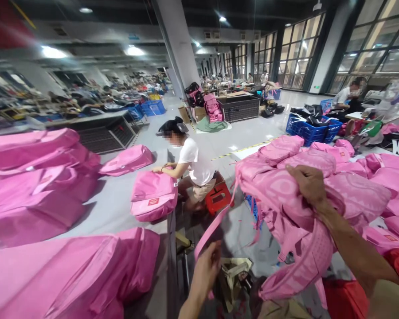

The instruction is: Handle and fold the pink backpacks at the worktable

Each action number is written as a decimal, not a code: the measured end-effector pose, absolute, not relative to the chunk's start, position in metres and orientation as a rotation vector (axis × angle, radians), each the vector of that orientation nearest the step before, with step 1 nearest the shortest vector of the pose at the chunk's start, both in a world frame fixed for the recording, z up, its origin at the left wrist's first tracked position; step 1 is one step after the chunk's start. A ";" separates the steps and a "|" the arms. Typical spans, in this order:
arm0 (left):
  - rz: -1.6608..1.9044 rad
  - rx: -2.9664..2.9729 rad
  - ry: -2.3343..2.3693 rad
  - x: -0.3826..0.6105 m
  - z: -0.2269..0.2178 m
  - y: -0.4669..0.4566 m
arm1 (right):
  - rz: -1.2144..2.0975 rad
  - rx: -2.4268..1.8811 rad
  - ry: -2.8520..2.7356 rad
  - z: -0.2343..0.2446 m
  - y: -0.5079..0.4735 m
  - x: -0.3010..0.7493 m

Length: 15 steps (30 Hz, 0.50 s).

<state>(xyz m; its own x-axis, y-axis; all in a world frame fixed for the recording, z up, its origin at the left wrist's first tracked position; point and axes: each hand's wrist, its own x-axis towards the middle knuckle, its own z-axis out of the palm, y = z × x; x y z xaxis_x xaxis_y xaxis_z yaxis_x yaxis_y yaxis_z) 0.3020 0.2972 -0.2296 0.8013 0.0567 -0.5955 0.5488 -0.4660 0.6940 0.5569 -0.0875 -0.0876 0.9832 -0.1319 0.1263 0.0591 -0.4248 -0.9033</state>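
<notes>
Pink backpack (pixel 286 199) fabric fills the lower right of the view, lifted in front of the person. The right hand (pixel 310 184) lies on top of it, fingers closed into the cloth near its upper edge, with the forearm running in from the lower right corner. From the backpack's left side a long pink strap (pixel 214 226) hangs down and to the left, and the left hand (pixel 208 266) is closed around its lower end, well below and to the left of the right hand. So the two hands are apart, one clamped on the body of the backpack and the other on its strap.

On the grey worktop (pixel 116 204) to the left lie more pink bags: one large bag (pixel 73 274) nearest the camera, a stack of about three (pixel 36 177) at the left edge, one bag (pixel 128 159) farther back, and one bag (pixel 154 195) under the hands of a seated co-worker (pixel 191 164) in a white shirt, who sits on one red stool (pixel 218 198). Behind the held backpack a heap of pink backpacks (pixel 352 173) spreads to the right; they overlap too much to count. One blue crate (pixel 310 130) stands beyond that heap, and another person (pixel 349 95) sits at the far right.

The lower part of the held backpack is cut off by the forearm and the frame edge, and the stack on the left is blurred. Things under the worktop near the left hand are dark and hard to make out.
</notes>
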 end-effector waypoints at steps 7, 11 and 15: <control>-0.648 2.488 0.018 0.275 -0.247 0.300 | -0.630 -2.296 -0.170 -0.137 -0.129 0.658; -0.337 2.764 -0.048 0.271 -0.246 0.291 | -0.088 -2.828 -0.109 -0.250 -0.135 0.686; -0.256 2.813 -0.073 0.261 -0.246 0.288 | 0.714 -2.918 -0.003 -0.384 -0.117 0.656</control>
<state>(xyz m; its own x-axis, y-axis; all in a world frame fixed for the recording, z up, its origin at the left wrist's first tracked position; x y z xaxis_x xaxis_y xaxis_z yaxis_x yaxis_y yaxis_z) 0.2614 0.2884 -0.2463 0.9826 -0.0783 -0.1682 -0.0218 -0.9490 0.3144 0.6559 -0.1168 -0.3843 0.8877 0.0341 -0.4592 -0.0309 -0.9906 -0.1332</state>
